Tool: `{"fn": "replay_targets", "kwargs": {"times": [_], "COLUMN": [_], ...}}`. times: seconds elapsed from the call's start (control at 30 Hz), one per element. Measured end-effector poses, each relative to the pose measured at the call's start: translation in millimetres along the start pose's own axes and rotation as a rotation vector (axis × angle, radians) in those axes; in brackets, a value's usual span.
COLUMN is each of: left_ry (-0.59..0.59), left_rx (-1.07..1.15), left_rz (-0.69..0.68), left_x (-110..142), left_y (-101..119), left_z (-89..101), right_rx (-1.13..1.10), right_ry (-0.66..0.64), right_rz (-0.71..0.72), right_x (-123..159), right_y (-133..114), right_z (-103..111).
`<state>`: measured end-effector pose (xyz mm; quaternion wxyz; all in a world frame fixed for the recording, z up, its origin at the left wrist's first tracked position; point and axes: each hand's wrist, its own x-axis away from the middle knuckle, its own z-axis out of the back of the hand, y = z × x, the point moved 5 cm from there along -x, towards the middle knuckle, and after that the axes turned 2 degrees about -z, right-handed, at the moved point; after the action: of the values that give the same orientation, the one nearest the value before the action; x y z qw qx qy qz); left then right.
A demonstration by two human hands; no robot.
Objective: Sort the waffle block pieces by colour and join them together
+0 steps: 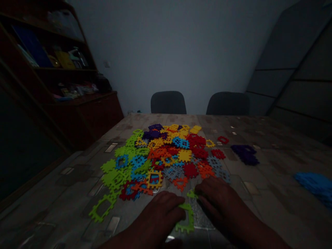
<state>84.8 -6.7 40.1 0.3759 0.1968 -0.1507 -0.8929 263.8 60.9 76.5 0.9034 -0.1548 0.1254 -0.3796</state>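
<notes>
My left hand (163, 214) is closed on the left side of a lime-green open square frame tile (191, 218) with notched edges, close to the table's near side. Just beyond and to the right, my right hand (218, 199) has its fingers drawn together around a small lime-green notched piece (192, 193), mostly hidden by the fingers. The two green pieces appear apart. In front of both hands lies a wide heap of notched plastic tiles (184, 155) in yellow, red, orange, blue, grey, green and purple. An orange triangular tile (181, 183) lies at the heap's near edge.
A purple stack of tiles (245, 153) sits right of the heap, and a blue stack (315, 185) lies at the far right. One green frame tile (103, 207) rests at the left. Two chairs (168, 102) stand behind the patterned table (275, 145); a shelf unit (85, 100) is at left.
</notes>
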Motion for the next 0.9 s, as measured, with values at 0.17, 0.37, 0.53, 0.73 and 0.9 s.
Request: {"fn": "replay_targets", "kwargs": {"times": [0.17, 0.37, 0.53, 0.73, 0.9], "left_ry": [0.057, 0.049, 0.005, 0.248, 0.280], "left_rx": [0.017, 0.019, -0.019, -0.020, -0.301], "left_rz": [0.040, 0.112, 0.158, 0.167, 0.400], "left_x": [-1.2, -5.2, -6.1, 1.6, 24.9], "left_y": [-1.7, -3.7, -0.8, -22.6, -95.9], "left_z": [-2.5, -3.1, -1.5, 65.5, 106.0], "right_rx": [0.033, 0.025, 0.010, 0.004, -0.003], "right_ry": [-0.026, -0.040, -0.080, -0.068, -0.059], "right_rz": [-0.026, -0.045, -0.059, -0.026, -0.010], "right_x": [-1.2, -3.1, -3.9, -2.6, -1.7], "right_y": [0.9, 4.5, 4.3, 9.6, 11.7], "right_z": [0.5, -4.8, -6.9, -6.9, -8.0]}}
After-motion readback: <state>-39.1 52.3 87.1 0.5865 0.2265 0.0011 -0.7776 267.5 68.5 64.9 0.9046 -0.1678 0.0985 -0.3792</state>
